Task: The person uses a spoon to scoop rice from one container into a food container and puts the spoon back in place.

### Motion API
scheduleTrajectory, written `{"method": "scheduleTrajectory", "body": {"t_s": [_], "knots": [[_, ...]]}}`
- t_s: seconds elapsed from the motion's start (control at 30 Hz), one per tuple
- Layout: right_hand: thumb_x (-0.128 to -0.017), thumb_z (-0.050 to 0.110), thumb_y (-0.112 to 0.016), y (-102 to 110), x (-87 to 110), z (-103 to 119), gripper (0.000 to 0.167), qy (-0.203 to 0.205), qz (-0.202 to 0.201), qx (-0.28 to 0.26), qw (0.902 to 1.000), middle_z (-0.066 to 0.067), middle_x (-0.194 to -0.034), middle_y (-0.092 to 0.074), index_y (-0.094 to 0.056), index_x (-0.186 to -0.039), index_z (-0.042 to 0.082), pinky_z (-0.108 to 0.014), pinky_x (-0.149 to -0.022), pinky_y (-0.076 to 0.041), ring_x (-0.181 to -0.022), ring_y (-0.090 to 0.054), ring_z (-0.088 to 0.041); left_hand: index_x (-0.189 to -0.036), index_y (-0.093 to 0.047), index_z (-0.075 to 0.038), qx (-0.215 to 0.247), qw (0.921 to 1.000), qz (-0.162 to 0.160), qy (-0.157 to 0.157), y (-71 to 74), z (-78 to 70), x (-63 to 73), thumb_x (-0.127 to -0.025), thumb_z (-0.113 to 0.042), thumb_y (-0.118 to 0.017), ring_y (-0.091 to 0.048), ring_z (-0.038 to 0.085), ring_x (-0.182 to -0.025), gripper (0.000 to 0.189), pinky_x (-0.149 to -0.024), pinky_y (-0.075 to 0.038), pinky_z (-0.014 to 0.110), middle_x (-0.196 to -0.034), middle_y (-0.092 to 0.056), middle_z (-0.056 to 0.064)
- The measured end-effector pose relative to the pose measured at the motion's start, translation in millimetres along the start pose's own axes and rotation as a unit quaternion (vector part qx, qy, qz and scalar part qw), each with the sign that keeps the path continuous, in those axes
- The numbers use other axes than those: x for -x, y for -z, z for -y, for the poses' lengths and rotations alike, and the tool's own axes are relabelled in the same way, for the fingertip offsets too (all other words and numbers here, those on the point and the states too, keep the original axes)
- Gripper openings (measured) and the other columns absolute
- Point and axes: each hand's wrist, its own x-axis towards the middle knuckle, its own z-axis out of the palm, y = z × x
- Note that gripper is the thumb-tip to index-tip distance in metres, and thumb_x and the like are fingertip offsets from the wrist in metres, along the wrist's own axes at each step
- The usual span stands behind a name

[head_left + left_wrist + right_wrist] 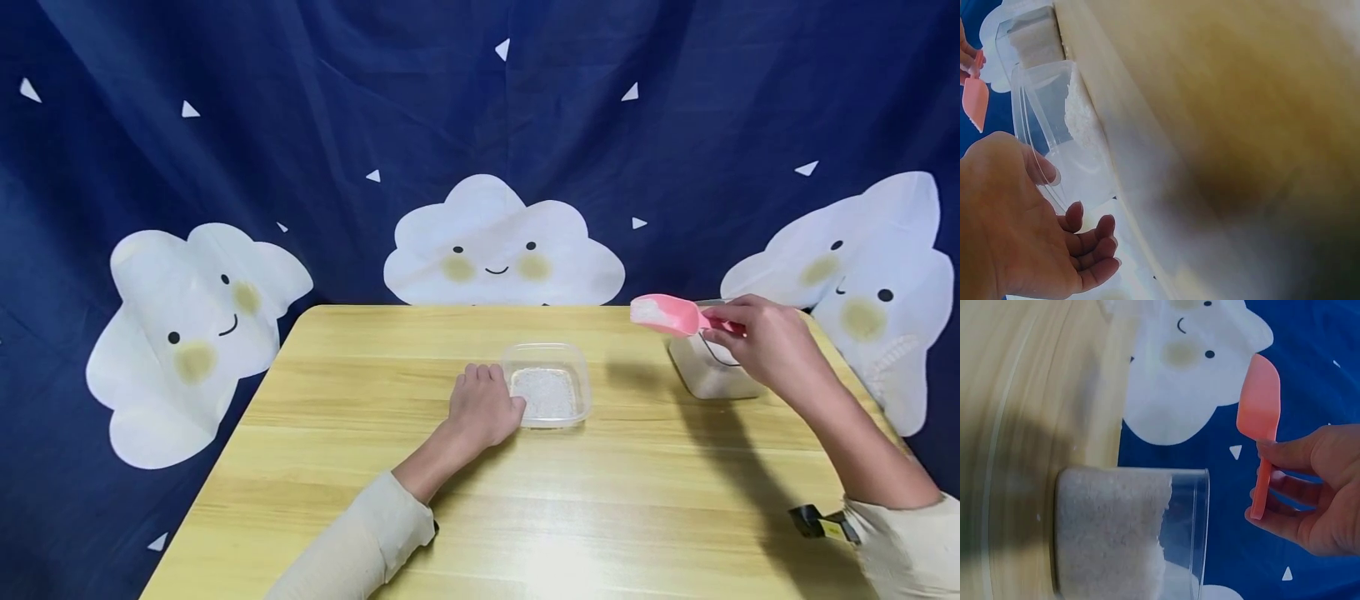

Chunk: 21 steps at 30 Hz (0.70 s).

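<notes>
Pink plastic scoop is pinched in the right hand up near the taller grain container, so imo keep it level, white grains spill easily, left hand resting relaxed against the shallow clear tub.

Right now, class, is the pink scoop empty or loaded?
Loaded: in the head view, white grains lie in the scoop; how full, I cannot tell.

Pink scoop aloft, clear tub part-filled
</notes>
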Motion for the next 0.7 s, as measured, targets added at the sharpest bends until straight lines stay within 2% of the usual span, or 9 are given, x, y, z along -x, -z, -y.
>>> {"method": "scheduleTrajectory", "body": {"t_s": [0.13,0.33,0.5,0.7], "knots": [[-0.077,0.003,-0.087,-3,-1.1,8,0.028,0.005,0.007,-0.012,0.9999,-0.022,-0.092,-0.072,-0.079,-0.103,-0.001,-0.039,-0.062,-0.046,-0.072,-0.064,-0.030,-0.110,-0.053,0.001,-0.001,1.0000,-0.001,0.000,-0.8,0.9,-0.6,-0.099,-0.038,-0.041,-0.046,0.029,-0.095,0.041,-0.086,-0.040,0.037,-0.104,-0.058,0.015],[-0.076,0.002,-0.087,-10,-3.3,20,0.027,0.015,0.009,-0.023,0.9996,-0.025,-0.101,-0.075,-0.079,-0.101,-0.001,-0.053,-0.074,-0.051,-0.085,-0.069,-0.038,-0.111,-0.052,0.001,0.007,1.0000,0.002,0.002,-0.8,0.5,-0.1,-0.099,-0.036,-0.040,-0.047,0.029,-0.097,0.041,-0.088,-0.040,0.037,-0.106,-0.058,0.015],[-0.075,0.001,-0.087,-16,-3.6,29,0.024,0.020,0.007,-0.031,0.9993,-0.022,-0.095,-0.073,-0.080,-0.097,0.001,-0.049,-0.071,-0.051,-0.082,-0.067,-0.033,-0.111,-0.051,0.000,0.012,0.9999,0.006,0.005,-0.1,0.0,1.1,-0.099,-0.036,-0.040,-0.045,0.029,-0.096,0.040,-0.087,-0.039,0.037,-0.106,-0.057,0.015],[-0.075,0.002,-0.087,-23,-4.4,39,0.021,0.037,0.005,-0.036,0.9986,-0.010,-0.082,-0.069,-0.080,-0.095,0.004,-0.042,-0.068,-0.048,-0.075,-0.060,-0.023,-0.109,-0.052,0.000,0.016,0.9998,-0.004,0.005,0.4,-0.4,1.8,-0.097,-0.036,-0.042,-0.046,0.030,-0.097,0.040,-0.087,-0.039,0.038,-0.104,-0.057,0.015]]}}
